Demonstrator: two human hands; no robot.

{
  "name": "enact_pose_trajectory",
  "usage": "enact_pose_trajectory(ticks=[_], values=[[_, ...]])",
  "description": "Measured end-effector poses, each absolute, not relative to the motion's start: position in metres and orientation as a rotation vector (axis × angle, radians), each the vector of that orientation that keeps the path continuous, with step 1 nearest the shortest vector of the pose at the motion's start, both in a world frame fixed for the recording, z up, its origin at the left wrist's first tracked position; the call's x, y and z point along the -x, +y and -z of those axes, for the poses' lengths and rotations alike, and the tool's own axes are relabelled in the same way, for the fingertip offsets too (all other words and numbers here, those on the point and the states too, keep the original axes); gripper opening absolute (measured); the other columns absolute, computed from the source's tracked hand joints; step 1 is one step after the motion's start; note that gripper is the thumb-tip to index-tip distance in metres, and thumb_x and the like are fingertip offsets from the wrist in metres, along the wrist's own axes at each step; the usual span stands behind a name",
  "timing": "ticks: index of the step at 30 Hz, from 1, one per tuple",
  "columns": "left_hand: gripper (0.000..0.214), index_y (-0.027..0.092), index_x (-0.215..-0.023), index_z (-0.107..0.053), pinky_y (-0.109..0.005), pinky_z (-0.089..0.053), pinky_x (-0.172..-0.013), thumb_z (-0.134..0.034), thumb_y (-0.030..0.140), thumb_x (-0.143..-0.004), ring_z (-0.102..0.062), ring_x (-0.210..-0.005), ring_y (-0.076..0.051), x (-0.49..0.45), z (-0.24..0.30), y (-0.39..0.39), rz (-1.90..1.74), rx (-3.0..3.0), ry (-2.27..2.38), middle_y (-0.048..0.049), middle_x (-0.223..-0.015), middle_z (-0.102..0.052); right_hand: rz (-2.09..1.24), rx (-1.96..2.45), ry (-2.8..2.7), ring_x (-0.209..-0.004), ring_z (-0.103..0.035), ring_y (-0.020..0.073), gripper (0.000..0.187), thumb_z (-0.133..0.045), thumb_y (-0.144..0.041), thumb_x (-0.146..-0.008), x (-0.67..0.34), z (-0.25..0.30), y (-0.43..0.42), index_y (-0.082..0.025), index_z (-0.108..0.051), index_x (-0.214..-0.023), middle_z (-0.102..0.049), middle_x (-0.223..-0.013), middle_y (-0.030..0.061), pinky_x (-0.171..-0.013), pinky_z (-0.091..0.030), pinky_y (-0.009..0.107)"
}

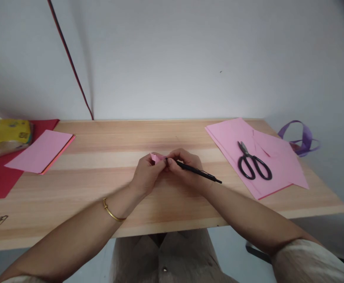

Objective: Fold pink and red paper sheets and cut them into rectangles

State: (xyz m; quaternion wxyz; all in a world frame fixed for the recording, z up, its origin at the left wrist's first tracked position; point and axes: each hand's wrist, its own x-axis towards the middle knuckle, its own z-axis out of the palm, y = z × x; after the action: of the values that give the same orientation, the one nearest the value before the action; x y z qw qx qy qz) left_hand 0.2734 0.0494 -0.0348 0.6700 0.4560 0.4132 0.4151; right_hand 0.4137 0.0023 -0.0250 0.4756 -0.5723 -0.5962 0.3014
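Note:
Both my hands meet at the middle of the wooden table [172, 204]. My left hand [147, 175], with a gold bangle on its wrist, pinches a small folded piece of pink paper [157, 157]. My right hand [186, 169] is closed round a black pen [200, 172], whose tip touches the pink piece at the fingertips. The pen's other end points right, toward the scissors.
Black scissors [253, 162] lie on a stack of pink sheets [239, 135] at the right. A purple ribbon [303, 137] sits beyond them. At the left are a pink sheet pile [40, 151], red paper [0, 177] and a yellow packet [6, 135]. A white wall stands behind.

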Motion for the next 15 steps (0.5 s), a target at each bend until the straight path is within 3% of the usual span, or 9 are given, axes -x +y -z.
enact_pose_trajectory(ticks=[15], values=[[0.025,0.013,-0.063,-0.061,-0.023,-0.045,-0.061,-0.082,0.028,-0.061,-0.055,-0.061,-0.010,-0.274,0.035,0.051,-0.886,-0.837,0.770,-0.0006,-0.061,-0.061,-0.836,1.316,-1.342,-0.073,-0.068,0.0139,0.009,-0.056,-0.032,-0.089,-0.415,0.038,0.006,-0.023,-0.058,-0.087,-0.070,-0.075,-0.0004,-0.070,-0.055,0.028]])
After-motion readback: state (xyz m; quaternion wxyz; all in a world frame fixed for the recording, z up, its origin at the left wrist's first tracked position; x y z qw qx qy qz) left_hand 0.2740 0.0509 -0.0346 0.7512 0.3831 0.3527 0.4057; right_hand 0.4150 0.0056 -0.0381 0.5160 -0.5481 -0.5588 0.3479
